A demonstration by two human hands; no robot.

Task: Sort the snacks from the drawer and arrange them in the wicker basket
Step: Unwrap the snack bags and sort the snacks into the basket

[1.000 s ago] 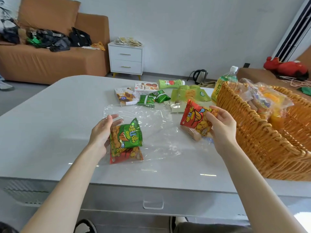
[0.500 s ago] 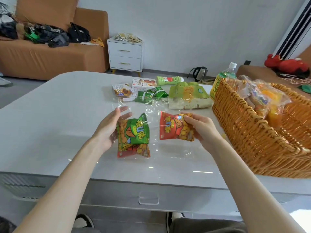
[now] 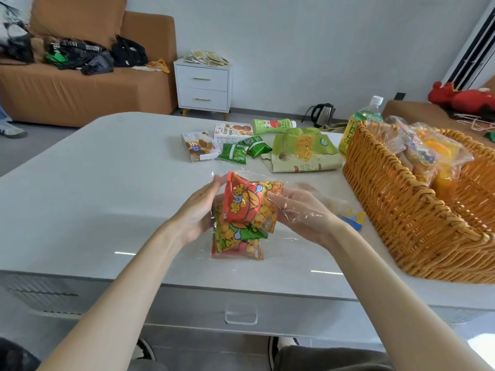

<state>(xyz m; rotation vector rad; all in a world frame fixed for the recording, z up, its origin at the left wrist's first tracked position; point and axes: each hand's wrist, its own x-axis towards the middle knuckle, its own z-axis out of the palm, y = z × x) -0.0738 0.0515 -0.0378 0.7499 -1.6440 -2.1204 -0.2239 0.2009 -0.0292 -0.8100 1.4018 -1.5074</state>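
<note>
Stacking done: right hand [image 3: 302, 212] gripped red packet [image 3: 246, 204], brought it onto green packet [image 3: 235, 234]; left hand [image 3: 198, 210], fingers straight, braced both. Wicker basket [image 3: 388, 170] probably next.

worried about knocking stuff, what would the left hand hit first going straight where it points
The red packet it touches; beyond that, probably the green packets, though depth is unclear.

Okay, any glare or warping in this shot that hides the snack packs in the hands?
Head view: the clear wrapper glints over the right hand, softening it, while the red snack pack reads clearly. Head view: thin light streaks reflect on the table. Head view: wide-angle bowing curves the table's edges and tilts the wall panel at far right.
</note>
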